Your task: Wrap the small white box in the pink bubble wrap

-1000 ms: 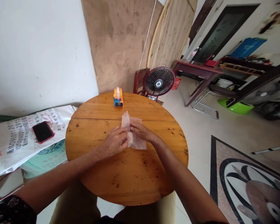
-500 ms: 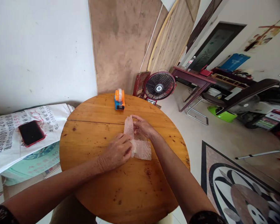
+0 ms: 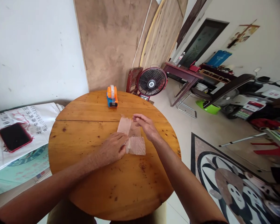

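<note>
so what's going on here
A person at a round wooden table is working with a translucent sheet of wrap. The left hand rests at its left side, fingers on it; the right hand is open at its far right, and whether it touches is hard to tell. The wrap lies partly folded on the table. An orange and blue tape dispenser stands near the far edge, with neither hand on it.
</note>
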Motion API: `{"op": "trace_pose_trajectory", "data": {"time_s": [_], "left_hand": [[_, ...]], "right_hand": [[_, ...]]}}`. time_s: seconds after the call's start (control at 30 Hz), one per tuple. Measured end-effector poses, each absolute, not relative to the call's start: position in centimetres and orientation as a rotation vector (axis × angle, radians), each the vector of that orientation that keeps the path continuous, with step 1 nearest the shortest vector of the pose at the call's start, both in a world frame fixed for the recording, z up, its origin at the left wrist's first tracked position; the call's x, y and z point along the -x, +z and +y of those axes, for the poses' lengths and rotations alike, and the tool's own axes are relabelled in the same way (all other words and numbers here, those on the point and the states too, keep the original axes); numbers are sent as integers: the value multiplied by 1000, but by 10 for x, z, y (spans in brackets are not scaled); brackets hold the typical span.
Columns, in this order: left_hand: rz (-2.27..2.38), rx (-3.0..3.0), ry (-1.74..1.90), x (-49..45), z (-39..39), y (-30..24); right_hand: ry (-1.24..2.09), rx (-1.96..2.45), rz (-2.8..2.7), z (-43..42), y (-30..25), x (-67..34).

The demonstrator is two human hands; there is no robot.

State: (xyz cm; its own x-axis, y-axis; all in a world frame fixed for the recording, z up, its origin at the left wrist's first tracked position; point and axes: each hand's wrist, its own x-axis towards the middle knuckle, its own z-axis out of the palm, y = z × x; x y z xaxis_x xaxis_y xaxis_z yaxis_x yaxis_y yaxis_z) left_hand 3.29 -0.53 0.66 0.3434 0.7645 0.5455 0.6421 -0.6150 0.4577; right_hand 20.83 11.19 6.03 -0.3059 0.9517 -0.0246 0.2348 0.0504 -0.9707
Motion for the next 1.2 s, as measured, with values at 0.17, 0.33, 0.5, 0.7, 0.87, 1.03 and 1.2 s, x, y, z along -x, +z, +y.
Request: {"op": "trace_pose_trajectory", "data": {"time_s": [0.17, 0.33, 0.5, 0.7, 0.87, 1.03, 1.2], "left_hand": [[1308, -2460, 1181, -32, -5, 0], [1289, -2474, 1148, -30, -5, 3], [1286, -2492, 1158, -28, -4, 2], [1285, -2515, 1132, -27, -2, -1], [1307, -2538, 1129, -27, -1, 3], [1326, -2541, 1055, -27, -2, 9], [1360, -2568, 1007, -25, -1, 9]], "right_hand": [[845, 1421, -1814, 59, 60, -245], [955, 1650, -1877, 26, 53, -254], [947, 1677, -1922, 25, 46, -241], [847, 1557, -1922, 29, 33, -232], [815, 1511, -1845, 32, 30, -219], [885, 1424, -1791, 31, 33, -204], [905, 1392, -1793, 30, 34, -196]]}}
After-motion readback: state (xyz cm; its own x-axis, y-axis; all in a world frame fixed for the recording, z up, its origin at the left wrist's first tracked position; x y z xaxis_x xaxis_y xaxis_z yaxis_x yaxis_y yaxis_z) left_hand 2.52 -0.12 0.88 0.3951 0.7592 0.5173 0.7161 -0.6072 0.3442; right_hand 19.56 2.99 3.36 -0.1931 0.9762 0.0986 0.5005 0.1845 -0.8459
